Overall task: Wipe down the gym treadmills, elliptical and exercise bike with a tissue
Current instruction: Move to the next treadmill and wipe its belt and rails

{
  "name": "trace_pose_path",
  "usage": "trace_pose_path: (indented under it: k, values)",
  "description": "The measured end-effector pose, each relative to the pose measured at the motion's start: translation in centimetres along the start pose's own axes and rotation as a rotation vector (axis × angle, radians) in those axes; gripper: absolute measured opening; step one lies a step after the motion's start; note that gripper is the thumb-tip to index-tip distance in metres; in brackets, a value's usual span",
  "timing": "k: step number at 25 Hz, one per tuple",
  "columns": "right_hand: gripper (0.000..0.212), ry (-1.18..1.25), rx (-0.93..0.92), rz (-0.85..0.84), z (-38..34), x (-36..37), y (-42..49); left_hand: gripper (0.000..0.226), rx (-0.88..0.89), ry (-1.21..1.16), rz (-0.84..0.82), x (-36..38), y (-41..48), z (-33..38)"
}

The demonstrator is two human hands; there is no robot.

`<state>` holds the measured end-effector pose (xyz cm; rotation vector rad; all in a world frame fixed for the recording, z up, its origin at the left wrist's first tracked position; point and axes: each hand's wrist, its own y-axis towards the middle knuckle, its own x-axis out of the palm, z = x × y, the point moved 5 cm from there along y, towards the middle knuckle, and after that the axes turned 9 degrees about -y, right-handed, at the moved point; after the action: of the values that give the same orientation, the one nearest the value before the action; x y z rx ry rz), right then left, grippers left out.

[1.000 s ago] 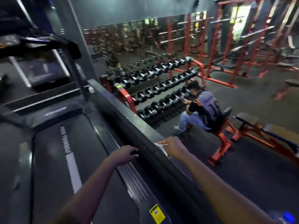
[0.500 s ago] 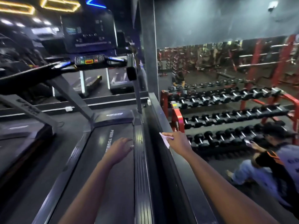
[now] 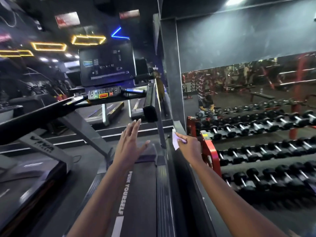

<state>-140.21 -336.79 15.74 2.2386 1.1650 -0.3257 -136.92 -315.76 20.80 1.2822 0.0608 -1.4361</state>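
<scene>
A black treadmill lies ahead of me, its belt (image 3: 142, 194) printed "PUSH YOURSELF" and its console (image 3: 106, 65) with a dark screen above a red-buttoned panel. My left hand (image 3: 130, 144) is raised over the belt, empty, with fingers straight and spread toward the right handrail's end (image 3: 150, 113). My right hand (image 3: 189, 147) pinches a folded white tissue (image 3: 175, 141) over the dark ledge (image 3: 184, 177) that runs along the treadmill's right side.
A second treadmill (image 3: 25, 177) stands to the left. Right of the ledge and lower down, a red rack (image 3: 210, 151) holds several rows of black dumbbells. A grey pillar (image 3: 171, 74) rises beyond the ledge. A wall mirror reflects a seated person (image 3: 206, 103).
My view has swung up and left from the seated person to the treadmill console. My left hand has lifted off the belt and opened forward. My right hand still holds the tissue at the ledge.
</scene>
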Motion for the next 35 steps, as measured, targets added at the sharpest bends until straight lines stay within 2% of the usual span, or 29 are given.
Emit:
trace_pose_path:
  k: [5,7,11,15,18,21,25,28,31,35]
  values:
    - [0.036,0.123,0.001,0.058,0.4,3.5,9.3,0.086,0.069,0.133,-0.023,2.4,9.4,-1.9]
    - [0.036,0.186,-0.076,0.073,0.0,4.6,12.2,0.088,0.071,0.165,-0.004,3.3,11.5,-2.7]
    - [0.034,0.272,-0.409,0.176,-2.3,5.7,17.7,0.101,0.025,0.223,0.073,4.6,15.4,-4.5]
    - [0.039,0.236,-0.792,0.130,-4.2,8.6,18.9,0.120,-0.014,0.231,0.028,5.9,17.3,-5.8]
    - [0.040,0.246,-0.914,0.107,-3.8,10.6,20.0,0.108,0.002,0.206,0.061,6.2,17.7,-6.2]
    - [0.036,0.264,-0.892,0.094,-3.3,11.8,23.0,0.093,0.044,0.221,0.097,6.2,17.6,-6.2]
    - [0.040,0.255,-0.836,0.031,-3.3,13.7,27.1,0.088,0.048,0.216,0.116,6.1,17.7,-5.6]
    - [0.038,0.333,-0.654,0.026,-2.7,13.9,28.6,0.087,0.025,0.188,0.094,6.0,17.5,-5.6]
    - [0.031,0.461,-0.489,0.124,-1.4,11.7,25.5,0.082,0.046,0.170,0.078,5.7,17.6,-5.2]
    - [0.031,0.634,-0.493,0.133,-1.0,11.4,16.8,0.089,0.126,0.223,-0.011,6.6,18.1,-4.6]
